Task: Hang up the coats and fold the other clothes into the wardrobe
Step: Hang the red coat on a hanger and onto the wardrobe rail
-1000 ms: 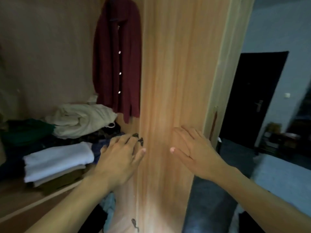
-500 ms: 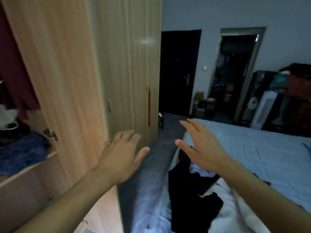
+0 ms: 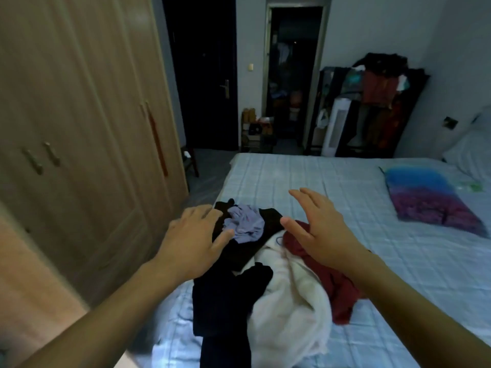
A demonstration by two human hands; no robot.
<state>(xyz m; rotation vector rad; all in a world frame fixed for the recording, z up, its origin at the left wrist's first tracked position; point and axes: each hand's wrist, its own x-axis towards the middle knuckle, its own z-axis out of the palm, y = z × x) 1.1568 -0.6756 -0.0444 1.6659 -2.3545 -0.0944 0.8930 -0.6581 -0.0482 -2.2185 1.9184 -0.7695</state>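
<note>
Both hands, left hand (image 3: pixel 191 243) and right hand (image 3: pixel 321 232), hover spread and empty over the clothes pile (image 3: pixel 265 274) on the bed (image 3: pixel 318 181), judged poised to select 1 garment, closed wardrobe (image 3: pixel 79 128) alongside left.

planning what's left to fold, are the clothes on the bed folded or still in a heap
In a heap: the black garment, white garment, dark red garment and lilac garment lie crumpled and overlapping on the bed.
</note>
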